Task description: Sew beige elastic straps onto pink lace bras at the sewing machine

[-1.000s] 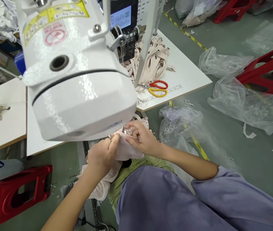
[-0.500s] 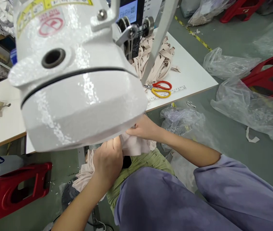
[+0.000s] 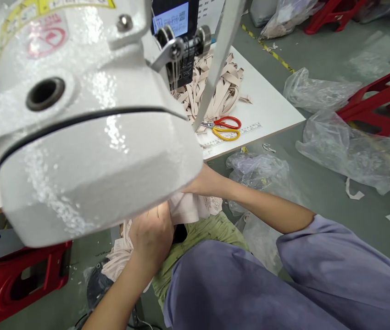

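A pale pink lace-trimmed fabric piece [image 3: 188, 209] hangs between my hands, its upper part hidden under the white sewing machine head [image 3: 105, 169]. My left hand [image 3: 153, 231] is closed at the left edge of this fabric, with the fingertips out of sight beneath the machine. On the other side, my right hand [image 3: 204, 180] holds the fabric from above; the machine head covers most of its fingers. More pale lace-trimmed fabric [image 3: 121, 256] hangs to the left of my left wrist. The needle area is hidden.
Red-and-yellow-handled scissors [image 3: 227, 128] and a heap of beige strips [image 3: 224, 87] lie on the white table [image 3: 274, 107]. A control screen [image 3: 174, 20] stands behind the machine. Red stools [image 3: 26, 284] and plastic bags [image 3: 353, 146] are on the floor around me.
The view has shifted, so the machine head appears lower and farther left. My right hand has slipped farther behind the machine head, hiding its thumb. Both hands stay at the fabric.
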Action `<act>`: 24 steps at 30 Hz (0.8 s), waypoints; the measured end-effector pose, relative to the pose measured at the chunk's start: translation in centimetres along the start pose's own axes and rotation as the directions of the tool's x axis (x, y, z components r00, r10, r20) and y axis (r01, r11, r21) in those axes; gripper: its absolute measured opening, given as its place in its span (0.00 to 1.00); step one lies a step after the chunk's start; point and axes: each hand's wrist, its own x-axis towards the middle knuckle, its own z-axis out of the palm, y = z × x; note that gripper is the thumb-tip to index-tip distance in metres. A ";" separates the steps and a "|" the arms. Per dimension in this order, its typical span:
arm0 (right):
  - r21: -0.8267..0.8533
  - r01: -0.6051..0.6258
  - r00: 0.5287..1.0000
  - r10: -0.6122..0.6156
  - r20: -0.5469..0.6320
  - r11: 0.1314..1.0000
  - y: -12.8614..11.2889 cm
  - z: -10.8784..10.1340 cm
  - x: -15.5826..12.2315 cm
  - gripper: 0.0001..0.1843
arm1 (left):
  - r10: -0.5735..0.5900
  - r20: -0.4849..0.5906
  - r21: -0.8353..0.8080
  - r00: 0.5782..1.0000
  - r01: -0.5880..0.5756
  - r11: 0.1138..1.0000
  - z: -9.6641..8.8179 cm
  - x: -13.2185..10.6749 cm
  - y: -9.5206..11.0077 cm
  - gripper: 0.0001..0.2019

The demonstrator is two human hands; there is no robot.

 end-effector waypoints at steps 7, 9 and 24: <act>-0.042 0.026 1.000 -0.027 -0.014 0.999 0.3 0.1 0.2 0.19 | 0.000 0.006 -0.011 1.000 0.000 1.000 0.3 -0.2 0.0 0.11; -0.076 0.032 0.999 -0.033 -0.014 0.997 0.3 -0.1 0.3 0.18 | -0.008 -0.018 -0.005 1.000 0.008 1.000 0.4 -0.2 0.1 0.11; 0.014 -0.005 0.999 0.006 -0.034 1.000 0.4 0.2 -0.2 0.20 | -0.036 -0.011 -0.031 0.999 0.036 0.999 0.3 -0.8 -0.3 0.17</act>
